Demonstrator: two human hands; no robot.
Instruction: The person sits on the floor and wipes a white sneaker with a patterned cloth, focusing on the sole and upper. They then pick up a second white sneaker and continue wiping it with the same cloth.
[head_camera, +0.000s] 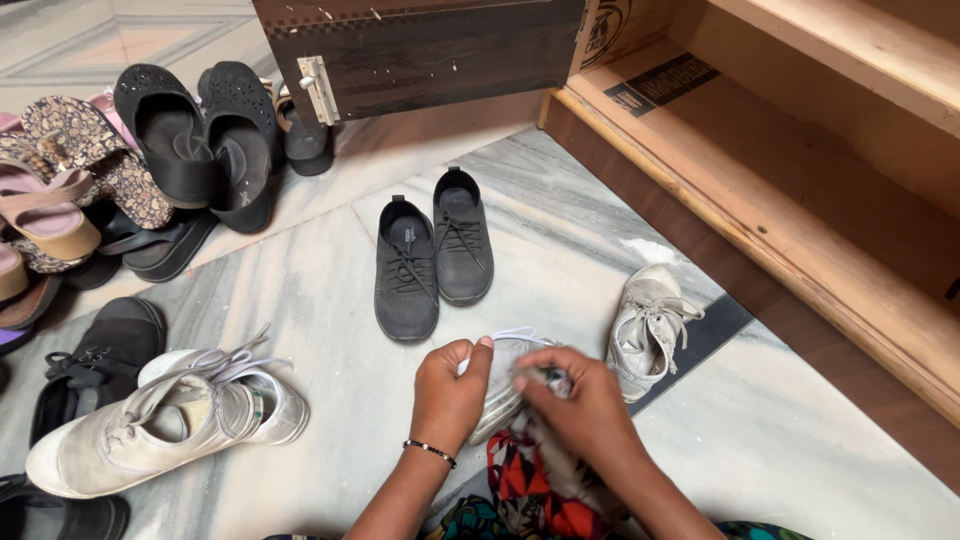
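Low on the marble floor (330, 300), left hand (447, 392) grips a white sneaker (503, 375) by its side; right hand (580, 410) presses a patterned cloth (535, 480) on it — light, soft canvas, likely easiest held at the sole

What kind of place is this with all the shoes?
Probably a home entryway or shoe-storage corner. Many shoes lie on a marble floor beside a low wooden shoe cabinet, and both hands hold a white sneaker.

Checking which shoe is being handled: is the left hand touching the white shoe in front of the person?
Touching. The head view shows the left hand gripping the white shoe along its side, with the right hand pressing a cloth onto it.
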